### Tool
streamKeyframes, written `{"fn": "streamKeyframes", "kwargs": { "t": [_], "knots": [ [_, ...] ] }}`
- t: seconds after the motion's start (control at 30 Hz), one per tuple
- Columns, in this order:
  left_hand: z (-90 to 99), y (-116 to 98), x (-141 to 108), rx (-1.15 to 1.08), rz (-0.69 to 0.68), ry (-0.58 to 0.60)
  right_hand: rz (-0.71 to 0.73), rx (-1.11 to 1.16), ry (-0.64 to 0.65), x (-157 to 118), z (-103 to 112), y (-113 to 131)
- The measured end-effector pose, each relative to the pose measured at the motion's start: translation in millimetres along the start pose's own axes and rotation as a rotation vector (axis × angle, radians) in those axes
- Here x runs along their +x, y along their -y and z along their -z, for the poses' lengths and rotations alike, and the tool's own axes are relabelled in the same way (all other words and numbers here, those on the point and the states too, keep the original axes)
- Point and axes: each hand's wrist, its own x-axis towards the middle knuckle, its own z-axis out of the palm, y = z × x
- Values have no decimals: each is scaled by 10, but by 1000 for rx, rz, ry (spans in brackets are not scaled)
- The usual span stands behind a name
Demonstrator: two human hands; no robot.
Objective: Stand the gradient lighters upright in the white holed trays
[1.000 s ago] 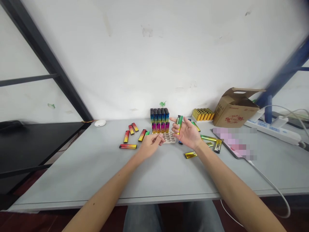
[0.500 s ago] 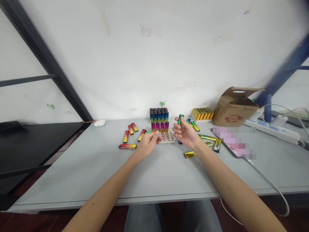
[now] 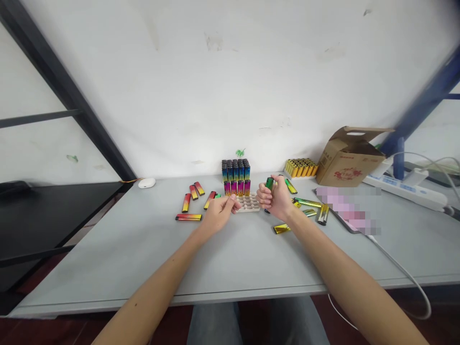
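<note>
My right hand [image 3: 276, 199] is wrapped round a green lighter [image 3: 269, 182], which stands upright in the fist just right of the tray. At the left end of the pale tray with holes [image 3: 247, 203], my left hand [image 3: 223, 210] is closed, thumb and fingers on its edge and hiding that corner. A row of purple-and-gold lighters [image 3: 237, 187] stands upright at the tray's back. Behind them is a block of blue-black lighters [image 3: 235, 170]. Red-and-yellow lighters [image 3: 189, 217] lie loose on the left; gold and green ones [image 3: 308, 203] lie on the right.
A tray of yellow lighters [image 3: 301, 168] stands by the wall, beside an open cardboard box [image 3: 350, 165]. A phone with a pink screen [image 3: 341, 208] lies right, its white cable trailing over the table edge. Further right is a power strip [image 3: 409, 195]. A white case [image 3: 146, 183] lies at back left.
My right hand has turned and closed its fingers round the green lighter, which now sits lower in the fist. My left hand has stayed at the tray.
</note>
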Motion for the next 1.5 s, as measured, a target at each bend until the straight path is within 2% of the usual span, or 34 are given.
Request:
{"fn": "streamKeyframes", "kwargs": {
  "t": [0.33, 0.63, 0.9, 1.0, 1.33, 1.5],
  "knots": [
    [-2, -47, -7, -49, 21, -20, 8, -40, -41, 41, -45, -12],
    [6, -55, -12, -29, 17, -23, -16, -77, 40, 67, 5, -86],
    [1, -44, -14, -30, 5, -13, 60, -266, -122, 74, -74, -127],
    [0, -36, -11, -25, 3, -9, 92, -296, -125, 73, -78, -140],
    [7, -20, -17, -3, 4, -3, 100, -275, -131, 74, -66, -149],
    [3, -57, -17, -7, 3, -15, 108, -159, -84, 53, -22, -120]
  ]
}}
